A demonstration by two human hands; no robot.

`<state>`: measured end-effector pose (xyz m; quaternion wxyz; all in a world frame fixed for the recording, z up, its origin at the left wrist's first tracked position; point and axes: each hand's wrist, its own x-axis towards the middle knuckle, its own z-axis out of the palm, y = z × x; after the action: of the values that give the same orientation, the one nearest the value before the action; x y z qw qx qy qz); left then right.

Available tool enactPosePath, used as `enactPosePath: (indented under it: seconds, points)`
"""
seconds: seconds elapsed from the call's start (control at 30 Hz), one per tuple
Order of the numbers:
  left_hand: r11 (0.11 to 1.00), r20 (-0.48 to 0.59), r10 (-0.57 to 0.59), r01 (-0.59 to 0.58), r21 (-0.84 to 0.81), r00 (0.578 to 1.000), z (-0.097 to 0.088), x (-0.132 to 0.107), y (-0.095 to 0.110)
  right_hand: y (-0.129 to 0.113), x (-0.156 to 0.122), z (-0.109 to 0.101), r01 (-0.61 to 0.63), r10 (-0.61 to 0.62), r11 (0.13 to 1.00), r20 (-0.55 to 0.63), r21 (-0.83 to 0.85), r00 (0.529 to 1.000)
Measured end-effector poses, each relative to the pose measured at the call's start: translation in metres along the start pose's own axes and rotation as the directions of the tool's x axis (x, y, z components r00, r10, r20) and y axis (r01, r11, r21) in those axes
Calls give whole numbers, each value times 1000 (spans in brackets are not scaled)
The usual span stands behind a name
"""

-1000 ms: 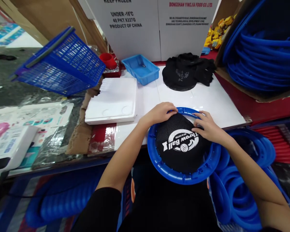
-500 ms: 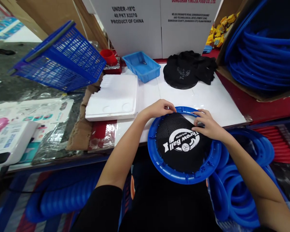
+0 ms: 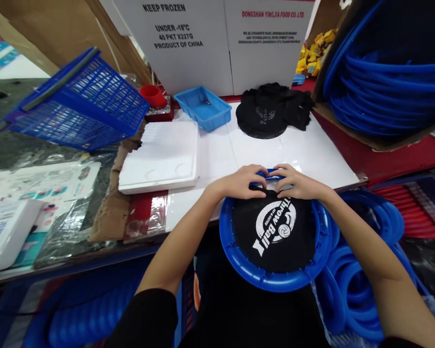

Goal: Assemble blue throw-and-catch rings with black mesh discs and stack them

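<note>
Seen from above, with twelve o'clock pointing away from the wearer, the blue ring sits at the near edge of the table, most of it over the lap, with the black mesh inside it. The white "Throw Ball" print on the mesh faces up, slanted. The left hand is at the ring's eleven-thirty, fingers curled over the far rim and thumb on the mesh edge, gripping both. The right hand mirrors it at twelve-thirty, bent fingers at the rim and thumb pressing the mesh; the fingertips of the two hands nearly meet. Out from the ring, a black fabric pile lies at twelve o'clock, a light-blue tray at eleven, and a white foam slab at ten, with a blue basket tilted beyond it. More blue rings lie stacked at four o'clock
</note>
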<state>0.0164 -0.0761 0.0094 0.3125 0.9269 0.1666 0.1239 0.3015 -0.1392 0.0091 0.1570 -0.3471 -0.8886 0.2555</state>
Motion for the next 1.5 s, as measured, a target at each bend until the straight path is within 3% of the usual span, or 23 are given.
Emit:
enactPosePath:
  seconds: [0.17,0.27,0.4,0.53,0.7,0.83,1.0,1.23,1.37,1.5]
  points:
    - [999,-11,-28,29,38,1000,1,-1,-4,-34,-4,8,-139,110,923,-100,-358,989]
    - [999,0,-40,40,31,999,-5,-2,-5,-44,-23,7,-240,189,881,-164,-407,968]
    - [991,31,-80,83,-107,996,-15,-5,-4,-33,-42,-5,-316,282,919,-167,-236,945]
    - [967,7,-101,100,-234,995,-22,-8,-8,-20,-42,-12,-294,281,955,-217,-29,935]
    - [964,-124,-138,105,-243,983,-21,-7,-15,-6,-38,-5,-228,243,970,-340,85,908]
    - [980,-257,-157,119,-157,954,-18,-6,-18,8,-39,2,-193,249,966,-422,172,872]
    - [982,-295,-183,160,-102,938,-19,-7,-20,13,-40,6,-196,258,964,-456,178,852]
    - [949,-348,-288,217,-230,892,-16,-6,-24,9,-37,8,-230,236,971,-443,67,865]
    - [925,-384,-350,249,-287,854,-13,-5,-30,4,-36,10,-269,275,960,-445,77,852]
    - [929,-401,-354,267,-257,845,-11,-3,-33,1,-35,6,-315,344,939,-417,139,841]
